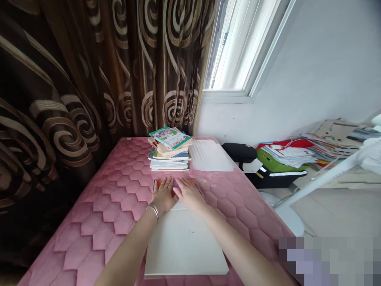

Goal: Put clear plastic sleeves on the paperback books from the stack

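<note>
My left hand (163, 195), with a silver bangle at the wrist, lies flat with its fingers stretched forward. Beside it my right hand (188, 194) is also flat, fingers spread, the two thumbs close together. Both press on the far end of a book-like item, where an orange and purple printed cover (191, 181) shows around the fingers. A clear film edge seems to stick out by the right hand. Toward me extends a wide, plain white surface (185, 242) with a small dark mark. The hands hide much of the printed part.
Beyond the hands stands a stack of books (169, 151), with translucent plastic sheets (211, 155) to its right. All rest on a pink quilted surface (119, 200). A patterned curtain (125, 71) hangs behind; a white lamp (321, 174) and piled papers (288, 153) are at right.
</note>
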The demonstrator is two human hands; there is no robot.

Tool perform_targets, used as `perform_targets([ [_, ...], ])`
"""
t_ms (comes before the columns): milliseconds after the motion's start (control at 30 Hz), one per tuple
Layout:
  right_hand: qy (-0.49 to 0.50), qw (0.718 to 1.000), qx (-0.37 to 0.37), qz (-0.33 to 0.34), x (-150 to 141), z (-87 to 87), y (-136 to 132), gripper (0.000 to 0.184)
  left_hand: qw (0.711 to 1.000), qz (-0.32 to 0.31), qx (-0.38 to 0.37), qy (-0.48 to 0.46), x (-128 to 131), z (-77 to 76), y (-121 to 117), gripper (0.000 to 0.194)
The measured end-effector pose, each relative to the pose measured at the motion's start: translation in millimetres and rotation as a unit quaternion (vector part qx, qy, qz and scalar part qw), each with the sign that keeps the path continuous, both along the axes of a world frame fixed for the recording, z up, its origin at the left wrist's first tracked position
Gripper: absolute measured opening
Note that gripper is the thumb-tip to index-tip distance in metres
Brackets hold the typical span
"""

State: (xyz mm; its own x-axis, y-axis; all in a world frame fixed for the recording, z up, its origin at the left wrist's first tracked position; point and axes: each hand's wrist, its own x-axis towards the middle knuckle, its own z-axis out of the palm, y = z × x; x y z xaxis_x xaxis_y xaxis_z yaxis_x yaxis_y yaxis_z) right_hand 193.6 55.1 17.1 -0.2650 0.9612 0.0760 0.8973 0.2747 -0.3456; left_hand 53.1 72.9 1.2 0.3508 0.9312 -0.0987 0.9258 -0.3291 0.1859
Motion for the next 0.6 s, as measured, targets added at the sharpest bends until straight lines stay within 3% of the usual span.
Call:
perform_targets([
  [133, 0.031, 0.995, -0.073, 0.054, -22.0, -7.6, 13.3, 0.065, 1.0, -0.016, -0.007, 0.022, -0.1, -0.3, -0.1, 0.064],
  [600, -0.087, 0.99, -0.078, -0.081, 19.2, -15.7, 6.7, 0.069, 0.995, 0.098, 0.02, -0.007, -15.8, 4.3, -6.0, 0.062],
])
